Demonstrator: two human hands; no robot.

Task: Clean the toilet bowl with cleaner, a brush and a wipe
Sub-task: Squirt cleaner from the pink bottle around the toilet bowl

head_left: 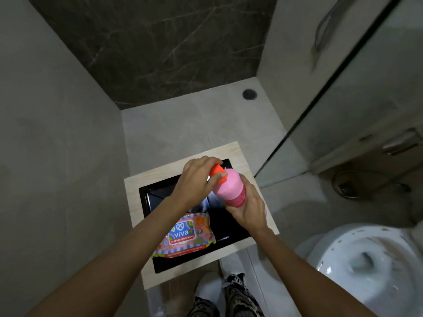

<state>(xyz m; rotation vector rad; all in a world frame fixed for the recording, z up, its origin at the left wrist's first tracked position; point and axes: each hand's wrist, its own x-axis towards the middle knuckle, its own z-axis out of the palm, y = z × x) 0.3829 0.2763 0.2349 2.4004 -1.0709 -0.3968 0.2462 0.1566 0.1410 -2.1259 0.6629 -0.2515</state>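
My right hand (246, 208) grips the pink cleaner bottle (230, 191) round its body, held over the black tray (146, 197) on the pale surface (135, 186). My left hand (196, 177) wraps the orange cap (217, 173). The wipes pack (185, 234) lies in the tray at seven o'clock of the bottle; the toilet bowl (366, 259) sits open at four o'clock

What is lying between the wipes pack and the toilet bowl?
In the head view, the black tray, the pale board's edge and grey floor lie between the wipes pack and the toilet bowl; the right forearm crosses above.
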